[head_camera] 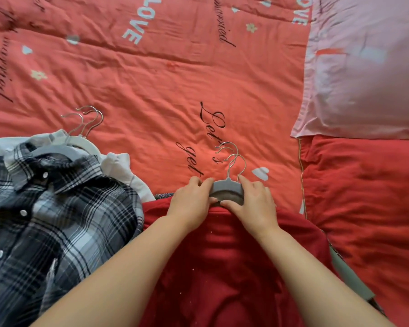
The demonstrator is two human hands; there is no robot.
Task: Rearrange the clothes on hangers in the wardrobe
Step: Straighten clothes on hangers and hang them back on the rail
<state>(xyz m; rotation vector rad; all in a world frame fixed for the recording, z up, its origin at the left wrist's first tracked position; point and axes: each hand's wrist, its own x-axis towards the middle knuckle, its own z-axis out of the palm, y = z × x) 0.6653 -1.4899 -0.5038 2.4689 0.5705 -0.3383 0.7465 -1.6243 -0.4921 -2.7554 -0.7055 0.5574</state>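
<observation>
**Both hands seating a hanger in the neck of a red garment, laid out on a bed**

At the near edge of the bed a red garment (222, 267) lies flat, neck pointing away from the person. This placing probably keeps the cloth smooth and the neck opening within reach. Both forearms pass over it. The left hand (191, 201) and right hand (253, 204) meet at the neck, each with fingers and thumb curled round one side of the grey hanger (227, 188). A two-sided grip likely steadies the hanger while its shoulders are worked into the neckline. Several wire hooks (232, 159) rise beyond the hands, suggesting stacked hangers; how many garments lie beneath cannot be told. Toward the left edge lies a second pile: a plaid shirt (45, 208) on its own hanger over white garments (118, 166), their hooks (85, 121) all pointing the same way, apparently sorted for carrying. No wardrobe is in view. Farther off spreads the coral printed quilt (151, 90); a red sheet (364, 197) and pink pillow (364, 67) occupy the right side.
</observation>
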